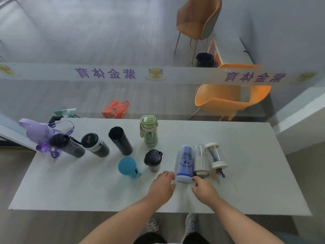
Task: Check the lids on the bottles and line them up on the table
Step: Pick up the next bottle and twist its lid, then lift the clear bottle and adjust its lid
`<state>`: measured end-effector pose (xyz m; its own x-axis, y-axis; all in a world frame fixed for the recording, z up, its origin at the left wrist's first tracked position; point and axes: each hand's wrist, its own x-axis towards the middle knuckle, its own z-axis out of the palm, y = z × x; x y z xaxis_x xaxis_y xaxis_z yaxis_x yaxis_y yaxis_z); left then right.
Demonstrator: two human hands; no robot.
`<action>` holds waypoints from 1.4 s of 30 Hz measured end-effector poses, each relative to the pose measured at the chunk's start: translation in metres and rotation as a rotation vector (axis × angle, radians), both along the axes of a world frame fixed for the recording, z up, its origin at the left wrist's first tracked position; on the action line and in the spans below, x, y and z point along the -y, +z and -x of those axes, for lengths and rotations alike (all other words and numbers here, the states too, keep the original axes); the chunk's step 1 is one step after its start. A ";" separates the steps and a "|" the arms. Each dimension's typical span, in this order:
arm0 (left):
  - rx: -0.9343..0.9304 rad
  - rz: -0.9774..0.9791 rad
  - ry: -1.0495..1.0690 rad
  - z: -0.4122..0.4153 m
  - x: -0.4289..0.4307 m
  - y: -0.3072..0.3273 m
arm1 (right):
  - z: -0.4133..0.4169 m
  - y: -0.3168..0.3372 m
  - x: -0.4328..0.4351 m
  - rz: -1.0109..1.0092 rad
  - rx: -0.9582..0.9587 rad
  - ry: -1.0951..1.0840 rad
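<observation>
Because the blue bottle (184,163) lies on its side on the table (246,173), touching a clear bottle (200,160) on its right, it could be rolled into that neighbour if nudged. Left of the blue bottle, the left hand (162,186) is held palm down, fingers loosely curled, gripping nothing. At its near end, the right hand (204,190) is stretched forward, fingertips at the base, nothing yet grasped.

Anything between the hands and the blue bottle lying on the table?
Nothing visible. The left hand and right hand flank the near end of the blue bottle, bare table between them. A clear bottle crowds its right side.
</observation>
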<state>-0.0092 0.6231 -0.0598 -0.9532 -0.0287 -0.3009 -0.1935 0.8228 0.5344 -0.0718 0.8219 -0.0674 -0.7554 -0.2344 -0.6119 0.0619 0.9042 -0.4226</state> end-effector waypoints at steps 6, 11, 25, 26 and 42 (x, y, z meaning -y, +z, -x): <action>0.199 -0.206 0.275 0.021 -0.030 -0.046 | -0.008 -0.030 -0.011 0.090 0.018 0.098; 0.161 -0.298 0.379 0.025 -0.046 -0.065 | -0.011 -0.048 -0.006 0.223 0.026 -0.076; -0.169 -0.146 0.467 0.014 -0.056 0.020 | 0.018 0.020 0.002 0.569 0.083 -0.293; -0.182 -0.124 0.438 0.017 -0.055 0.024 | 0.022 0.022 0.004 0.578 0.085 -0.302; -0.215 0.456 -0.042 0.050 -0.040 0.042 | 0.055 0.034 -0.025 0.342 -0.068 -0.324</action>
